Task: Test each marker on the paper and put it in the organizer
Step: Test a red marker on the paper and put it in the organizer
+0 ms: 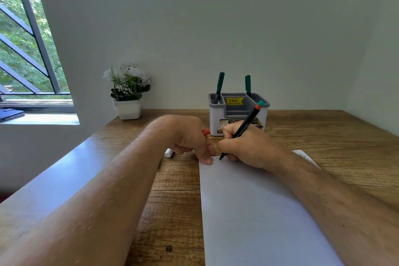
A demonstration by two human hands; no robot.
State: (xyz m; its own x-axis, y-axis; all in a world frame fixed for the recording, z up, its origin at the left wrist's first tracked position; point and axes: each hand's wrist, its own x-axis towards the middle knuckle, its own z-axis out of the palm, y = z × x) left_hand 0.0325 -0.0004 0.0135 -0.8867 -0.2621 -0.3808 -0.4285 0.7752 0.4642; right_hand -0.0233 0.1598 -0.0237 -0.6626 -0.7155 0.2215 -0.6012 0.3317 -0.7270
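Note:
My right hand [248, 149] grips a black marker [243, 128] with a red and teal end, its tip touching the far left corner of the white paper [254, 211], where a small squiggle shows. My left hand [187, 136] holds a red cap [206, 132] in curled fingers while one finger presses the paper's corner. The white and grey organizer [238, 114] stands behind my hands with two green-capped markers [219, 87] upright in it. A white marker [168, 153] lies on the table, mostly hidden under my left hand.
A potted white flower [127, 90] stands at the back left of the wooden table [177, 211]. The wall runs close behind the organizer. A window with bars [26, 39] is at the left, with a dark object [10, 114] on its sill.

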